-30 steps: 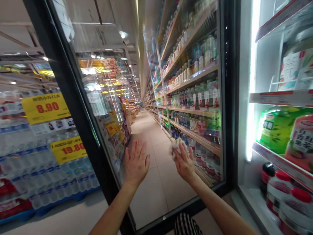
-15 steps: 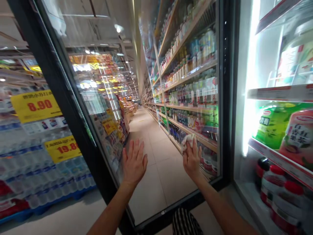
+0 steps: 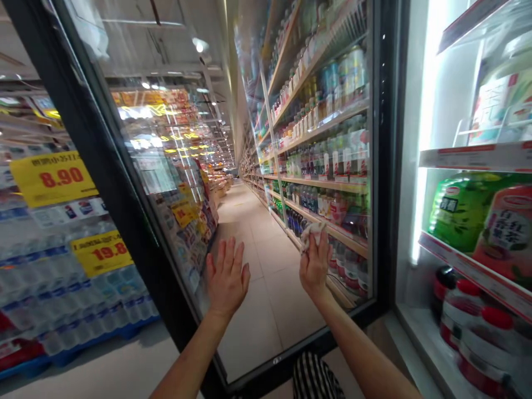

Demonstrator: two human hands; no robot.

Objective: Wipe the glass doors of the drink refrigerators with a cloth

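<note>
A tall glass door (image 3: 249,316) in a black frame stands swung open in front of me. My left hand (image 3: 226,277) lies flat against the lower part of the pane, fingers stretched upward and holding nothing. To its right, my right hand (image 3: 315,266) presses a crumpled pale cloth (image 3: 312,235) to the same glass, with the fingers over the cloth. Part of the cloth is hidden beneath that hand. Bottle shelves and the aisle floor show in the pane behind both hands.
At the right is a lit cooler with shelves (image 3: 477,158), a green drink bottle (image 3: 457,208), a pink drink bottle (image 3: 509,233) and red-lidded jars (image 3: 492,338). Stacked water bottles (image 3: 75,299) with yellow price signs (image 3: 54,178) stand left. Striped fabric (image 3: 313,377) shows below the door.
My right hand has slid a little to the left across the glass with the cloth. My left hand has stayed in nearly the same place.
</note>
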